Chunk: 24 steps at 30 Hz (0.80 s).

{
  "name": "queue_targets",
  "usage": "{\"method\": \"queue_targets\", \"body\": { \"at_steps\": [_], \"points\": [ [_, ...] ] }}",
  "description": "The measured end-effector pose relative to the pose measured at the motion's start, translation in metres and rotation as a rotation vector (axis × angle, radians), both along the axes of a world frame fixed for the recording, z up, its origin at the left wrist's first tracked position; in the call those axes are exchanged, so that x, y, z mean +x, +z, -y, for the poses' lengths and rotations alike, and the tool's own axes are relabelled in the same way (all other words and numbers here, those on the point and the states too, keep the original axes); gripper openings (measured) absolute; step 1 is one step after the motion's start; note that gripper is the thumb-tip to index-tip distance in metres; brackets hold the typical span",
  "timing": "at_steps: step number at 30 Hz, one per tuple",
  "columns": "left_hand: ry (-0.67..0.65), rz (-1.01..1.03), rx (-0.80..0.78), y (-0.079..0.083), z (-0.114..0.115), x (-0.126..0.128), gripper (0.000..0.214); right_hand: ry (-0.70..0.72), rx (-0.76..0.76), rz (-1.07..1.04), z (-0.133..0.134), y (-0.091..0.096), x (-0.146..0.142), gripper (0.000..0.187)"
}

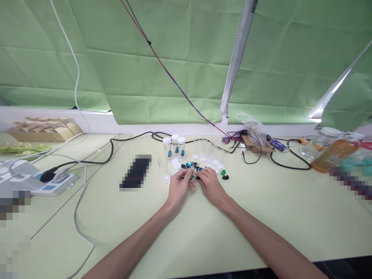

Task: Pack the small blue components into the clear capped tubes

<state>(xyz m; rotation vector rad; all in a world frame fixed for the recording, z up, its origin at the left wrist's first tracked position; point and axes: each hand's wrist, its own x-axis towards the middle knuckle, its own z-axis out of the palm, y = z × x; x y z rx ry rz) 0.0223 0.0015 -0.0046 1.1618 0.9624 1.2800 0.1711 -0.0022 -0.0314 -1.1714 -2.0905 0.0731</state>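
Note:
My left hand [178, 188] is closed in a pinch at the front of a pile of small shiny blue, black and green parts [190, 164]. What lies between its fingertips is too small to make out. Close beside it, my right hand [212, 188] bends its fingers down at the pile's right side, the tips pressed together near a small black piece. Behind the pile stand three clear tubes with white caps [181, 140], each with a blue part inside. Several clear tubes and white caps [214, 162] are grouped behind my right hand.
Small green pieces [223, 172] and black pieces [225, 177] lie right of my hands. A clear tube [165, 177] is on the left, then a blurred dark rectangle [136, 172]. Cables and a power strip [55, 186] occupy the left; a bottle of amber liquid [334, 155] leans at right.

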Motion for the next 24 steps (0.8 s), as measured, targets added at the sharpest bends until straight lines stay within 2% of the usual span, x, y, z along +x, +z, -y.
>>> {"method": "queue_targets", "body": {
  "at_steps": [24],
  "points": [
    [-0.01,0.004,-0.018,0.0001,0.003,0.0013,0.033,0.027,0.04,-0.003,-0.0005,0.0006,0.0034,0.019]
  ]
}}
